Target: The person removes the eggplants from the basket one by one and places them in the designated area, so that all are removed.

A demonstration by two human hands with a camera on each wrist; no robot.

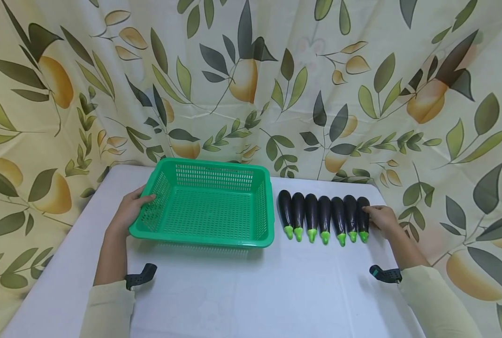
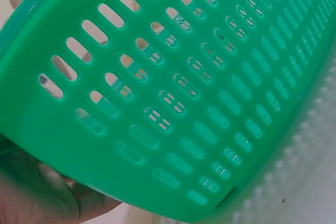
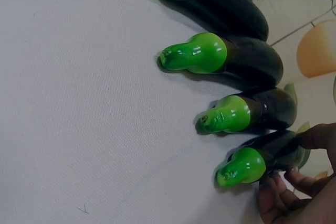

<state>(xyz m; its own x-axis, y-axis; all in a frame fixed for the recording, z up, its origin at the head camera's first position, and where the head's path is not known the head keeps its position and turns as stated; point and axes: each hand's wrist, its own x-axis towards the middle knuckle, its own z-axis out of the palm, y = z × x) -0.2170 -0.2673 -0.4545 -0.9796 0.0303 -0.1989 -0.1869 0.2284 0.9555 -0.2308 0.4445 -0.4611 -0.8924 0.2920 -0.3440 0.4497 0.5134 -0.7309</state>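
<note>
A green plastic basket (image 1: 209, 242) with slotted walls stands left of centre, nothing inside it. My left hand (image 1: 128, 213) grips its left rim, thumb over the edge and the other fingers mostly hidden behind the wall. To the right of the basket, several dark purple eggplants (image 1: 312, 213) with green caps lie side by side, caps toward me. At the right end of that row my right hand (image 1: 384, 219) pinches the last eggplant (image 1: 363, 216). The right wrist view shows the thumb on top of this eggplant (image 3: 283, 148) and curled fingers along its side.
A white cloth (image 1: 251, 291) covers the table under everything. Behind and at both sides hangs a leaf-and-fruit patterned curtain (image 1: 217, 126), close to the table's back edge. A black wrist camera (image 1: 141, 276) sticks out from the left sleeve, another camera (image 1: 385, 273) from the right.
</note>
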